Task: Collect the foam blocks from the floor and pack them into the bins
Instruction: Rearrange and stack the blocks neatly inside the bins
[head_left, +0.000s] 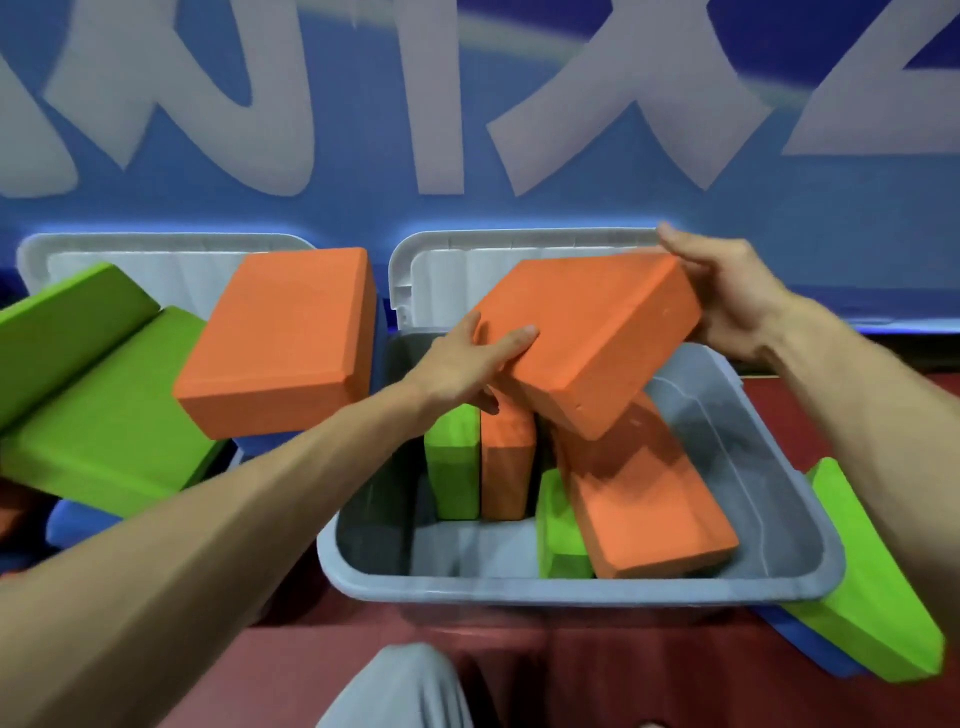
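Head view: two bare hands hold one foam block over an open grey bin; red floor below, blue wall with white lettering behind.
Bins: two seen. The right bin is open, with the right lid standing raised against the wall. The second bin, to the left, is almost wholly covered by blocks; only the left lid plainly shows.
Held block: held orange block, tilted, above the far half of the right bin.
Grip, left: left hand grips the block's near left corner, fingers over the top face, thumb beneath.
Grip, right: right hand grips the far right end, fingers curled round the edge.
Orange count: four. One is held. The left orange block lies tilted on the left pile. Inside the right bin are the upright orange block and the slanted orange block.
Green count: five. The far green block and near green block are on the left pile. In the right bin, the upright green block touches the upright orange block and the low green block sits under the slanted one. The outside green block leans on the bin's right wall.
Blue: blue foam shows beneath the outside green block; count cannot be told.
Person: grey trouser knee at the bottom edge.
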